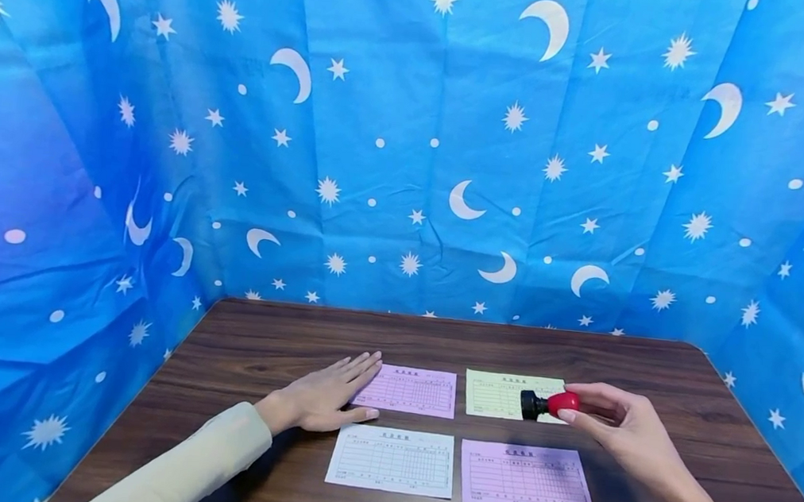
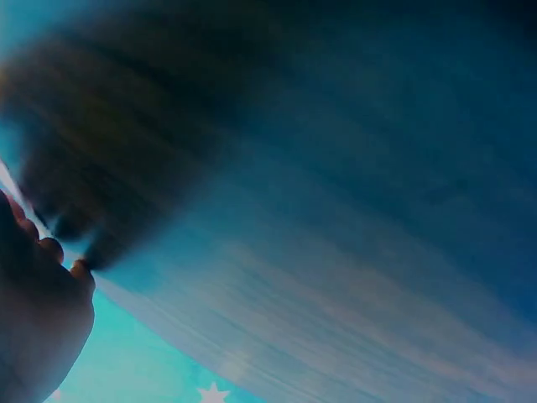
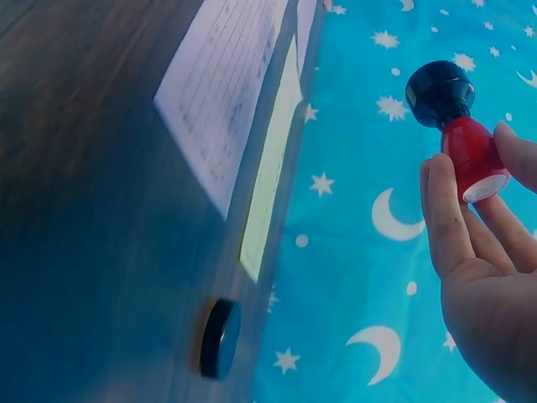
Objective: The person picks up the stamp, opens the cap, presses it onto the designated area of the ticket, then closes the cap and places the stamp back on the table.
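My right hand (image 1: 636,440) holds a stamp by its red handle (image 1: 564,405) between thumb and fingers. The stamp's black head (image 1: 530,406) points left, tilted on its side, in front of the yellow-green slip (image 1: 492,393); in the right wrist view the stamp (image 3: 474,155) appears raised off the table. My left hand (image 1: 323,396) lies palm down with fingers extended, fingertips at the left edge of the upper pink slip (image 1: 425,393). Its thumb is near the white slip (image 1: 392,464). A lower pink slip (image 1: 527,479) lies closest to me on the right.
A round black cap (image 3: 221,339) lies on the table to the right of the slips, seen only in the right wrist view. The dark wooden table (image 1: 281,324) ends at a blue curtain (image 1: 380,169) with moons and stars, hanging behind and on both sides.
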Demonstrator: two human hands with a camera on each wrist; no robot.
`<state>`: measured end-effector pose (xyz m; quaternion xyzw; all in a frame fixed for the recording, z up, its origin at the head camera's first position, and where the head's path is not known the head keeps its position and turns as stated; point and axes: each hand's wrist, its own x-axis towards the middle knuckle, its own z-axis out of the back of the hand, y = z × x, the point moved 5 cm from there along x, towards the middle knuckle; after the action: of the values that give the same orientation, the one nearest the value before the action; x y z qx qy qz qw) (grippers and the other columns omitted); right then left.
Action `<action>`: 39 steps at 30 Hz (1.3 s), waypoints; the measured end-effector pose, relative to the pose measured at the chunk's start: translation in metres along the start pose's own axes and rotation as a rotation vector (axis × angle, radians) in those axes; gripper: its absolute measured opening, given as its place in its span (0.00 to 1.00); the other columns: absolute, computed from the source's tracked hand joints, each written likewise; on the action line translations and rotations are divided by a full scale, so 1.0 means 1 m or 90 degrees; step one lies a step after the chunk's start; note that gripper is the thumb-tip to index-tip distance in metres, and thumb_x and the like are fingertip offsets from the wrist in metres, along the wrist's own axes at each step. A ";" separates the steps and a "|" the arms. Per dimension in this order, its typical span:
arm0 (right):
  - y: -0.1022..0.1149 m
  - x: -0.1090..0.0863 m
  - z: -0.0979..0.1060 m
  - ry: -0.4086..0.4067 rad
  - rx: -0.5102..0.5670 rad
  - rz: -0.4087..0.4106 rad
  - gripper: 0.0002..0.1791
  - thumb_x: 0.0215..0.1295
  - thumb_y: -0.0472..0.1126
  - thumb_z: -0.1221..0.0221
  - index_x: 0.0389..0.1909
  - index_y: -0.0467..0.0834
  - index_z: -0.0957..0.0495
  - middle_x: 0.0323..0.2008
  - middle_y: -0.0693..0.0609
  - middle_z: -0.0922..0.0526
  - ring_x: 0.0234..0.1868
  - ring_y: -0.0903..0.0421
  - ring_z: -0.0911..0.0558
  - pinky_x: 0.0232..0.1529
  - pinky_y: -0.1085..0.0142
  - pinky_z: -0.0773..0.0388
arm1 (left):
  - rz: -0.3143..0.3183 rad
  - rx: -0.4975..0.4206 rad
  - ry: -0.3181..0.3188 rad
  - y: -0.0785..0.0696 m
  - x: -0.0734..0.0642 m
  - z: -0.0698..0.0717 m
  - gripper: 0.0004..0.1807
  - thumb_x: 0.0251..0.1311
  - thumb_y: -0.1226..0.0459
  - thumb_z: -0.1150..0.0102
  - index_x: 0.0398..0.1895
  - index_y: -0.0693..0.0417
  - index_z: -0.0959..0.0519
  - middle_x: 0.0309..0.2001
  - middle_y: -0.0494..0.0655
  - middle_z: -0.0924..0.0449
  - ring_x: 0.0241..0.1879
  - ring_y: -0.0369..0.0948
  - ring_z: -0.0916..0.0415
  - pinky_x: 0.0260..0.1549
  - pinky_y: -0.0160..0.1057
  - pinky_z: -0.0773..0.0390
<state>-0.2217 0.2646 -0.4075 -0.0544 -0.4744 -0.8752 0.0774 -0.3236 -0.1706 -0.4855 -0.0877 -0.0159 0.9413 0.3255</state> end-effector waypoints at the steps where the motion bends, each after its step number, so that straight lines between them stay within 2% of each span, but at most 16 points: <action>1: 0.002 0.001 -0.002 0.003 0.003 0.000 0.26 0.66 0.50 0.28 0.61 0.43 0.16 0.51 0.42 0.09 0.43 0.67 0.12 0.41 0.71 0.13 | -0.001 0.002 0.004 0.000 0.000 -0.001 0.51 0.72 0.26 0.68 0.87 0.45 0.57 0.88 0.43 0.63 0.87 0.45 0.61 0.85 0.53 0.51; 8: 0.015 0.008 -0.014 0.019 0.031 0.012 0.25 0.66 0.50 0.28 0.61 0.44 0.16 0.51 0.42 0.10 0.44 0.59 0.10 0.42 0.69 0.12 | -0.006 -0.001 0.005 -0.001 0.000 -0.004 0.50 0.74 0.28 0.68 0.87 0.45 0.58 0.88 0.42 0.63 0.88 0.45 0.62 0.86 0.54 0.54; 15: 0.035 0.017 -0.020 0.023 0.050 0.069 0.24 0.68 0.47 0.29 0.62 0.43 0.17 0.51 0.42 0.10 0.43 0.60 0.08 0.43 0.71 0.12 | 0.007 0.009 0.009 -0.003 -0.001 -0.004 0.50 0.74 0.28 0.70 0.87 0.45 0.59 0.88 0.42 0.64 0.88 0.44 0.63 0.86 0.53 0.55; 21: 0.047 0.024 -0.029 0.009 0.054 0.112 0.24 0.70 0.45 0.30 0.64 0.44 0.17 0.55 0.42 0.11 0.51 0.52 0.08 0.50 0.70 0.12 | 0.017 0.008 0.005 -0.003 0.000 -0.006 0.50 0.74 0.28 0.70 0.87 0.46 0.58 0.88 0.43 0.63 0.88 0.45 0.62 0.86 0.53 0.55; 25: 0.054 0.031 -0.036 0.002 0.068 0.133 0.25 0.70 0.44 0.31 0.66 0.46 0.18 0.58 0.42 0.13 0.55 0.47 0.10 0.53 0.73 0.15 | 0.021 0.014 0.006 -0.003 -0.001 -0.006 0.51 0.73 0.27 0.72 0.87 0.46 0.58 0.88 0.43 0.64 0.88 0.44 0.62 0.86 0.53 0.55; 31: 0.058 0.042 -0.047 -0.009 0.094 0.129 0.30 0.69 0.43 0.30 0.70 0.43 0.23 0.61 0.39 0.15 0.55 0.45 0.11 0.52 0.79 0.18 | 0.023 0.024 0.010 -0.002 0.000 -0.006 0.51 0.73 0.26 0.73 0.88 0.45 0.59 0.88 0.42 0.65 0.88 0.43 0.63 0.86 0.53 0.55; 39: 0.057 0.059 -0.072 0.013 0.122 0.114 0.26 0.66 0.41 0.27 0.63 0.42 0.18 0.55 0.40 0.12 0.49 0.48 0.10 0.49 0.76 0.15 | 0.021 0.019 0.014 -0.005 -0.002 -0.003 0.51 0.73 0.27 0.72 0.87 0.46 0.58 0.88 0.43 0.64 0.88 0.45 0.62 0.86 0.53 0.55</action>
<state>-0.2701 0.1686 -0.3895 -0.0802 -0.5484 -0.8158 0.1650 -0.3183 -0.1681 -0.4881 -0.0932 0.0033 0.9457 0.3114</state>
